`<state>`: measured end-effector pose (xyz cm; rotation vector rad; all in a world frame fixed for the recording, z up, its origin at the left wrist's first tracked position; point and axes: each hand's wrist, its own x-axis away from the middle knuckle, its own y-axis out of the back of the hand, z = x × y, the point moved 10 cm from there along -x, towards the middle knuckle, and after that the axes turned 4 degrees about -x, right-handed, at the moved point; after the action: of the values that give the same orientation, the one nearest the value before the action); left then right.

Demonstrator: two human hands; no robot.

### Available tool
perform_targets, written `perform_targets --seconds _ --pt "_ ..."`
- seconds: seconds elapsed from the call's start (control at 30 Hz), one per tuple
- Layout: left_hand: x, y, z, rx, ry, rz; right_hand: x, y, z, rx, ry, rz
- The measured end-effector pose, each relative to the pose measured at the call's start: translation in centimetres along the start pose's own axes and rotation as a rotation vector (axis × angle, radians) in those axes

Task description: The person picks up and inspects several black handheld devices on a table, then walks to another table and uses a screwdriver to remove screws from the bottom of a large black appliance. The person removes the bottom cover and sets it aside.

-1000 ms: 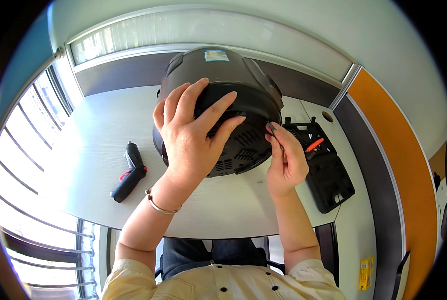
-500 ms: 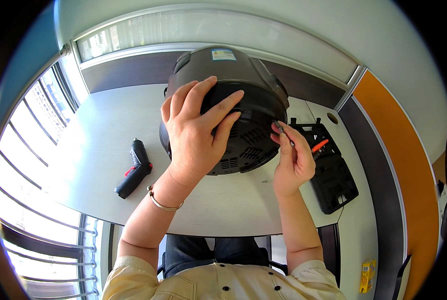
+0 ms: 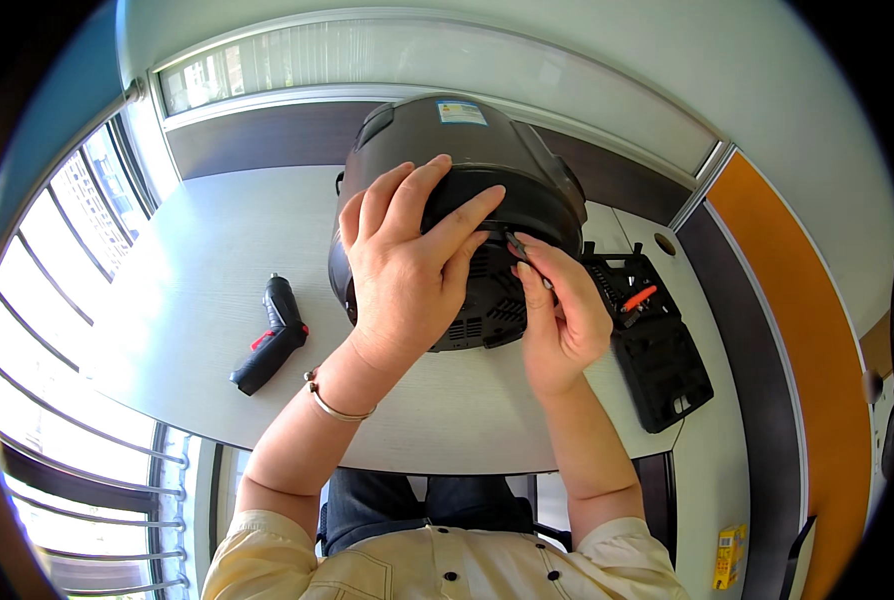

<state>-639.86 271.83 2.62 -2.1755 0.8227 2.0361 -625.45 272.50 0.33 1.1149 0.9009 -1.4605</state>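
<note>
While left hand (image 3: 407, 275) fingers splay on cooker (image 3: 497, 150), right hand (image 3: 562, 320) pinches tool (image 3: 518, 246).

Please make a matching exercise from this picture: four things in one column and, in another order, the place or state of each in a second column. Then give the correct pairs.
Things:
1. large dark rounded plastic appliance
2. black cordless electric screwdriver with red trigger
3. open black plastic tool case
4. thin metal bracelet

Places or states:
A. lying on the table to the person's left
B. around the left wrist
C. tipped on its side, underside towards the person, left hand spread on it
D. on the table just beyond the right hand

Pairs: 1-C, 2-A, 3-D, 4-B
</note>
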Motion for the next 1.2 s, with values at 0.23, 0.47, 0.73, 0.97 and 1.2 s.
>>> perform_targets --seconds 0.23,0.47,0.73,0.97,1.2 --pt "-0.3 0.3 -1.0 0.037 0.007 -0.006 1.1 0.1 -0.7 -0.049 -0.072 -0.034" --pt "0.5 1.0 -0.9 -0.15 -0.038 0.034 -0.1 -0.1 2.0 -0.078 0.098 -0.06" --pt "0.1 2.0 -1.1 -0.154 -0.047 0.012 -0.4 -0.1 2.8 -0.048 0.124 -0.104" --pt "-0.9 1.1 -0.6 -0.008 0.001 -0.01 -1.5 0.7 1.3 0.001 0.004 -0.108" --pt "-0.2 0.6 0.0 0.028 0.024 -0.076 0.2 0.0 -0.9 -0.062 -0.096 -0.057"
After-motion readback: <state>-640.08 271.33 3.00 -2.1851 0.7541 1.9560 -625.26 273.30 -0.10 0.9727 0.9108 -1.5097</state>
